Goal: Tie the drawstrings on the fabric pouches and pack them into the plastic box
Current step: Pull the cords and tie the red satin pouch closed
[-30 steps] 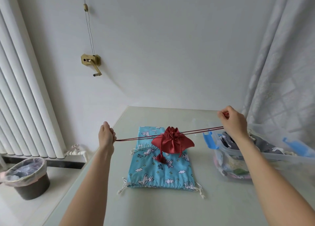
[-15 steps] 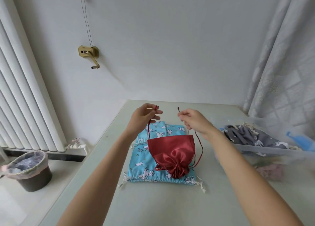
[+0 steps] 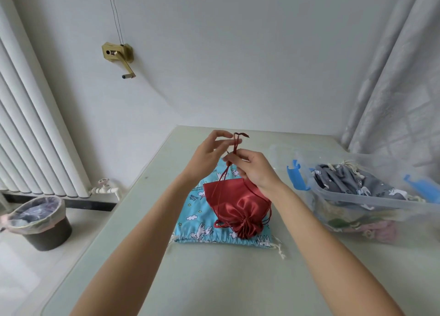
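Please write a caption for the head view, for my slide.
Both hands knot the dark red cord of a red satin pouch lying on a blue cartoon-print pouch.

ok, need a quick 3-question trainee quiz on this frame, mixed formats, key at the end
1. True or false: the shiny red satin pouch lies on top of the flat blue cartoon-print pouch.
2. What are the left hand and right hand working on? A) the thin dark red drawstring cords B) the blue latch C) the bin liner
3. Fill in: the grey printed pouch sits in the clear plastic box on the person's ____ side.

Key: 1 true; 2 A; 3 right
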Action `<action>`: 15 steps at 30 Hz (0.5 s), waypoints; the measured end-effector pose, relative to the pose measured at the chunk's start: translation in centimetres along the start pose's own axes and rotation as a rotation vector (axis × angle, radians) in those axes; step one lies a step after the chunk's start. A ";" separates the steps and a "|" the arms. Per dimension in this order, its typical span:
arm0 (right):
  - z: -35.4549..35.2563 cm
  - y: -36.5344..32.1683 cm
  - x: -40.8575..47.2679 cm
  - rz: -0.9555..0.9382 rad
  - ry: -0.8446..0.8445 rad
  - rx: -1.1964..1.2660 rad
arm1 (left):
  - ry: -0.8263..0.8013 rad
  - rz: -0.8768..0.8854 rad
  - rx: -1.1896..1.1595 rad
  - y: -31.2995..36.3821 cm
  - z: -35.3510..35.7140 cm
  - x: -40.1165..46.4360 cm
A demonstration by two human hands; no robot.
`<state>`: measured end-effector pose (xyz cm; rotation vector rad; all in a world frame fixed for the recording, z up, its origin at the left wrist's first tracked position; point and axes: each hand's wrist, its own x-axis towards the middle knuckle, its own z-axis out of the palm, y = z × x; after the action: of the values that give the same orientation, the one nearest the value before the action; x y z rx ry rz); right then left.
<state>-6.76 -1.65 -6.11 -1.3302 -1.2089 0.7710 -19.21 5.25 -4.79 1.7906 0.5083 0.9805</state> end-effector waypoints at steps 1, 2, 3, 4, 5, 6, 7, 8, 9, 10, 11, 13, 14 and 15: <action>-0.3 -0.1 0.1 0.009 -0.008 0.022 | 0.037 -0.033 -0.003 -0.3 -0.4 0.0; -0.6 0.0 0.1 0.015 -0.024 0.036 | 0.050 -0.079 -0.021 -0.6 -0.7 0.0; -0.9 -0.1 0.1 0.018 -0.046 0.049 | 0.028 -0.121 -0.048 -1.0 -1.1 -0.1; -1.2 0.0 0.1 0.027 -0.072 0.054 | -0.013 -0.148 -0.073 -1.2 -1.3 -0.3; -1.3 0.1 0.2 0.037 -0.097 0.059 | -0.057 -0.156 -0.089 -1.3 -1.4 -0.4; -1.4 0.1 0.2 0.048 -0.117 0.057 | -0.089 -0.150 -0.080 -1.3 -1.4 -0.5; -1.5 0.2 0.2 0.058 -0.125 0.055 | -0.101 -0.129 -0.038 -1.3 -1.4 -0.6; -1.5 0.1 0.3 0.063 -0.128 0.055 | -0.095 -0.102 0.019 -1.1 -1.3 -0.5; -1.5 0.1 0.3 0.061 -0.127 0.056 | -0.076 -0.079 0.063 -1.2 -1.1 -0.4; -1.5 0.1 0.4 0.054 -0.120 0.057 | -0.051 -0.068 0.077 -1.3 -1.1 -0.2; -1.5 0.1 0.4 0.043 -0.111 0.055 | -0.032 -0.070 0.061 -1.4 -1.0 -0.2; -1.5 0.4 0.5 0.019 -0.094 0.036 | 0.003 -0.087 0.027 -1.7 -1.0 -0.1; -1.6 0.5 0.5 0.010 -0.088 0.009 | 0.033 -0.091 0.020 -1.8 -1.0 -0.2; -1.8 0.7 0.5 0.008 -0.081 -0.031 | 0.078 -0.094 -0.003 -1.9 -0.9 -0.3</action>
<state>-4.79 -1.56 -6.41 -1.3408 -1.2851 0.8214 -19.97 6.35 -6.46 1.7150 0.6332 0.9878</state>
